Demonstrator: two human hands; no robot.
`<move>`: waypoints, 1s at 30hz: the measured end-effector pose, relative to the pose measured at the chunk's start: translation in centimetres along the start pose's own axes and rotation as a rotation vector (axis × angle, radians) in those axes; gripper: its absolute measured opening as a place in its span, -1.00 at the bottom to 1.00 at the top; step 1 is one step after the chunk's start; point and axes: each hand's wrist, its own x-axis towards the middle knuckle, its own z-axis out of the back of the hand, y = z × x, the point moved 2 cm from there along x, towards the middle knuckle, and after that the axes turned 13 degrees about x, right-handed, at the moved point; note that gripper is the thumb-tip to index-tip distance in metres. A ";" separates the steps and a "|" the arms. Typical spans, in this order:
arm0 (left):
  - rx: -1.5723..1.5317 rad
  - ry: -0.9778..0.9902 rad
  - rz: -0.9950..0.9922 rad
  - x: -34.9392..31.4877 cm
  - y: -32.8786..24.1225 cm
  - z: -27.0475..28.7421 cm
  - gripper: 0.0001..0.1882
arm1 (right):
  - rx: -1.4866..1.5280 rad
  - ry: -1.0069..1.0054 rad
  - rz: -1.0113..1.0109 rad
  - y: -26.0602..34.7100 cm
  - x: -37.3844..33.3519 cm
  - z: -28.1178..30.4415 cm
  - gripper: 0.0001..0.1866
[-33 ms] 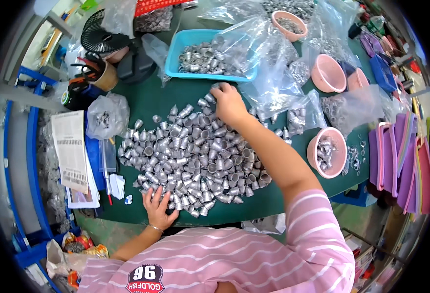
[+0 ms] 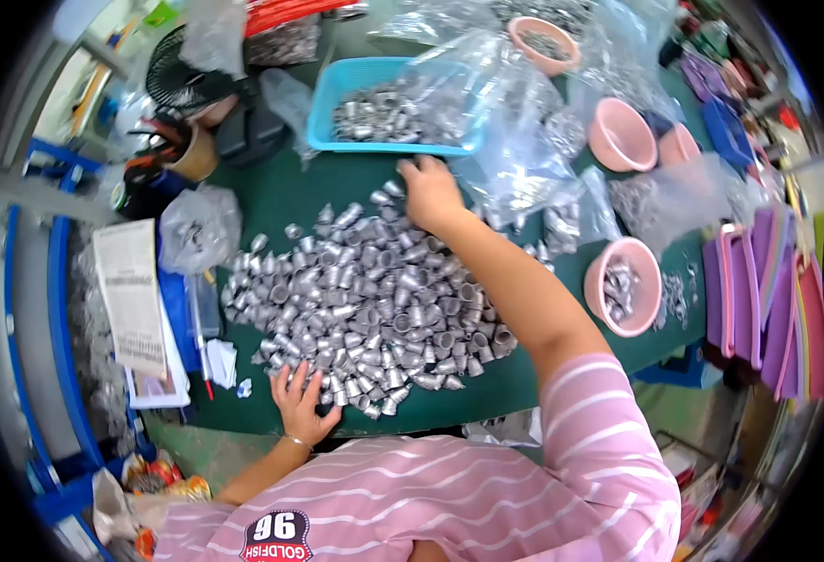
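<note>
A broad heap of small silver-grey, cup-shaped metal parts [image 2: 365,300] covers the middle of the green table. My left hand [image 2: 300,405] rests at the heap's near left edge, fingers spread and touching the closest parts. Reaching across the heap, my right hand [image 2: 433,195] is at its far edge, just short of the blue tray [image 2: 393,147]. Its fingers are bent, with the tips apart and no part visible between them; the palm side is hidden. More metal parts lie in the tray, partly under clear plastic.
Pink bowls [image 2: 653,286] stand to the right, one holding metal parts. Clear bags [image 2: 515,164] lie beside the tray. Left are a black fan [image 2: 183,70], a tool holder [image 2: 197,155], a bagged cup-like bundle [image 2: 201,229] and printed sheets [image 2: 129,300]. Purple foam-like pieces [image 2: 758,290] hang at far right.
The view has shifted a little, moving the table scene slightly left. My right fingertips look a bit more apart. My left hand stays at the near edge of the heap.
</note>
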 end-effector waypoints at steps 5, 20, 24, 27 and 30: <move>-0.123 -0.100 -0.122 0.7 1.7 1.6 -0.30 | -0.108 0.052 -0.079 -1.4 0.8 -3.2 -0.74; -0.820 0.575 -0.254 32.9 0.9 -7.4 -0.57 | 0.355 0.364 -0.300 1.4 -1.9 -2.9 -0.80; -0.848 0.787 -0.063 33.1 0.7 -8.0 -0.55 | 0.292 0.390 -0.338 3.1 -2.5 -1.1 -0.79; -1.112 0.901 0.086 31.5 -0.3 -6.1 -0.51 | 0.258 0.276 -0.178 5.2 -3.8 -1.1 -0.80; -1.056 1.025 0.023 30.0 0.3 -4.1 -0.51 | 0.109 0.207 -0.013 8.5 -6.6 -1.5 -0.79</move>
